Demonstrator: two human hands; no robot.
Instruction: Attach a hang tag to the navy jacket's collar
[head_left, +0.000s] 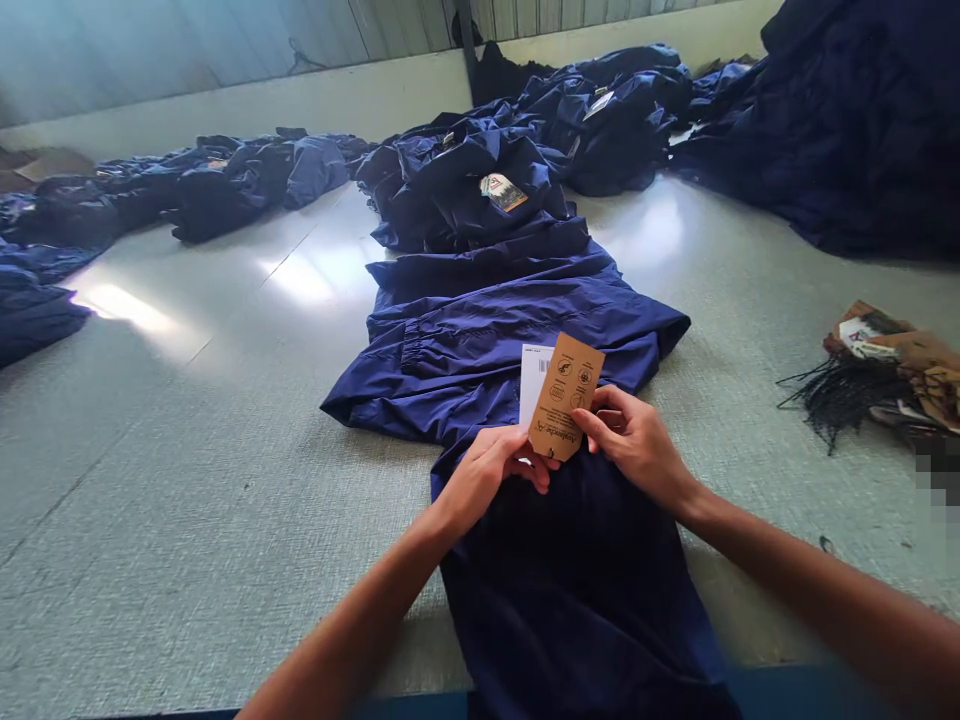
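1. Navy nylon jacket lies spread on the grey tabletop, its lower part running toward the person and reaching the near edge of the tabletop.
2. A brown card tag stands tilted just above the jacket, with printed icons and a brand name on its face. A white barcode card sits directly behind it, showing past its left edge.
3. The left hand rests over the jacket, just left of the tag. Its fingers are curled narrowly in at the tag's lower corner, holding it.
4. The right hand is just right of the tag, over the jacket. Its fingers are closed narrowly on the tag's right edge, pinching it.
5. Beyond the jacket, touching its far side, is a heap of folded navy jackets with a printed label on top.
6. Left of the jacket and well apart, more navy jackets lie along the tabletop.
7. Right of the jacket, well apart, lie a bundle of black plastic tag strings and a stack of brown tags, with a large dark navy pile farther back.
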